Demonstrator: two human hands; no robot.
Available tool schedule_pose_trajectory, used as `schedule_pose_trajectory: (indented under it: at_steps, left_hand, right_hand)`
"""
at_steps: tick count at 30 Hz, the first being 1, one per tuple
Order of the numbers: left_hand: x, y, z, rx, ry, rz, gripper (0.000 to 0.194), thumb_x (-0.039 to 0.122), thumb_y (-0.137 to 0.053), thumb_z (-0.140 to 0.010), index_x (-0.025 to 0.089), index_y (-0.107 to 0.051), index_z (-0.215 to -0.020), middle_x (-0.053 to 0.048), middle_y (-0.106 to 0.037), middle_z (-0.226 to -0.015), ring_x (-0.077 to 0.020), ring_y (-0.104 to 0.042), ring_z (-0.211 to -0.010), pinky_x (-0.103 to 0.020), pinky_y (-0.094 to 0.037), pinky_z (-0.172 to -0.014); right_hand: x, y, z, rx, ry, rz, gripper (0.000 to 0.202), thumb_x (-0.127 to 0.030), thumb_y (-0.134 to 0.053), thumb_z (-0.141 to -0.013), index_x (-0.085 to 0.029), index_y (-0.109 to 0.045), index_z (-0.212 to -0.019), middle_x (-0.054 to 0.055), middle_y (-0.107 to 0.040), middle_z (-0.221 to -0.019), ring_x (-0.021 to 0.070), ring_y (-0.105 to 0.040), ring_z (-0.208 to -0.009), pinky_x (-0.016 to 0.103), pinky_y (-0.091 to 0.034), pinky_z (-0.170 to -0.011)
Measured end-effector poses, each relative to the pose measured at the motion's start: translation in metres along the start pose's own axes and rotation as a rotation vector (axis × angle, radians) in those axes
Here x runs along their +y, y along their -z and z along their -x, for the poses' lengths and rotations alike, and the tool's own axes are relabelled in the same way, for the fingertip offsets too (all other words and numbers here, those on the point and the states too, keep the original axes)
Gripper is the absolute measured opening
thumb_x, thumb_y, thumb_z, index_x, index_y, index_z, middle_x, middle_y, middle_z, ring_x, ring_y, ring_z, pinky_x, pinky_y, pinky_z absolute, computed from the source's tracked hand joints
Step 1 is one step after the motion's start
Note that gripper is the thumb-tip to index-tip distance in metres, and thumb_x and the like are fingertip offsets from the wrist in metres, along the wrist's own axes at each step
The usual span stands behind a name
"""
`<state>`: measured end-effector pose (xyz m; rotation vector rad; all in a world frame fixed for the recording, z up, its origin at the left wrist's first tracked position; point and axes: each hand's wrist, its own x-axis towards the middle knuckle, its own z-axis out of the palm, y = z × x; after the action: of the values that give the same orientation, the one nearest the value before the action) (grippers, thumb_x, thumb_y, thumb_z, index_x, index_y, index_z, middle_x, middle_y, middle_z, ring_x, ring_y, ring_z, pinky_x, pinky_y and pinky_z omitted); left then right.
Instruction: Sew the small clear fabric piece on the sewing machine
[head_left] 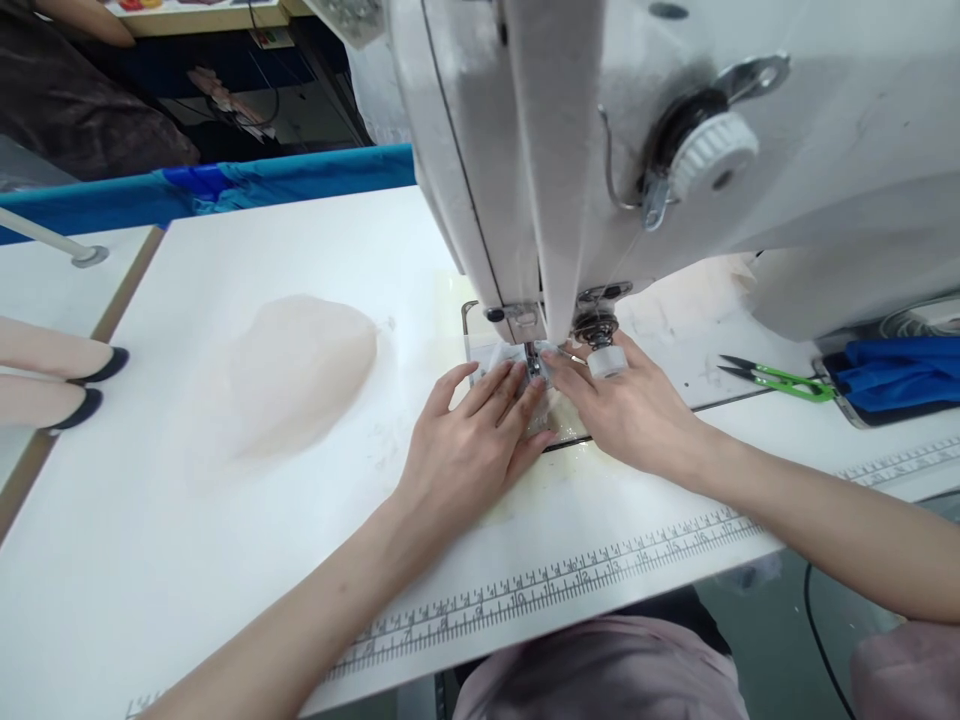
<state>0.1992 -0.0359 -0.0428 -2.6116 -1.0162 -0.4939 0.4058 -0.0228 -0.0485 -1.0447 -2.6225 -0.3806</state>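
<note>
Both my hands rest at the presser foot (pixel 533 360) of a white sewing machine (pixel 480 150). My left hand (pixel 472 435) lies flat just left of the foot, its fingers stretched forward over a small sheer whitish piece of material (pixel 495 354). From the right, my right hand (pixel 630 405) reaches in with its fingers extended and index fingertip beside the foot. A white tension knob (pixel 606 361) hides some of its fingers. Most of the material under the fingers is covered, so its shape cannot be made out.
A sheer pale beige piece (pixel 307 380) lies left on the white table (pixel 247 580). Green-handled thread snips (pixel 795 385) and blue cloth (pixel 900 370) on a dark tray are at right. Pale leg-like forms with black tips (pixel 82 408) show far left. Another person's arm (pixel 90 20) is beyond.
</note>
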Motion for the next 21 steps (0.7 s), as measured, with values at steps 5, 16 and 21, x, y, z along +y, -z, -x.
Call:
schedule_pose_trajectory:
  at_steps: [5, 16, 21]
  left_hand:
    - [0.0008, -0.0022, -0.0012, 0.011, 0.006, -0.009, 0.036, 0.037, -0.052, -0.094, 0.012, -0.063, -0.117, -0.013, -0.066, -0.121, -0.0265, -0.061, -0.116, -0.044, -0.043, -0.099]
    - [-0.0018, 0.0021, 0.0052, 0.125, -0.018, 0.078, 0.028, 0.024, -0.06, -0.089, 0.011, -0.064, -0.114, -0.009, -0.071, -0.111, -0.0233, -0.067, -0.106, -0.043, -0.043, -0.103]
    - [0.0002, 0.002, 0.008, 0.129, -0.047, 0.064, 0.023, 0.018, -0.061, -0.087, 0.011, -0.067, -0.108, -0.01, -0.072, -0.108, -0.0229, -0.068, -0.103, -0.043, -0.045, -0.103]
  right_hand:
    - [-0.001, 0.0001, -0.001, 0.019, -0.014, -0.026, 0.038, -0.001, -0.036, -0.086, -0.006, -0.057, -0.117, 0.01, -0.072, -0.092, 0.0214, -0.052, -0.124, 0.047, -0.027, -0.112]
    - [-0.0048, 0.0007, -0.0011, 0.156, 0.042, -0.058, 0.035, 0.0, -0.037, -0.087, -0.011, -0.064, -0.108, 0.006, -0.07, -0.108, 0.0164, -0.062, -0.091, 0.039, -0.04, -0.102]
    - [-0.0055, 0.0024, -0.0003, 0.187, 0.066, -0.081, 0.035, 0.002, -0.037, -0.087, -0.012, -0.067, -0.099, 0.005, -0.071, -0.1, 0.0153, -0.061, -0.084, 0.036, -0.045, -0.097]
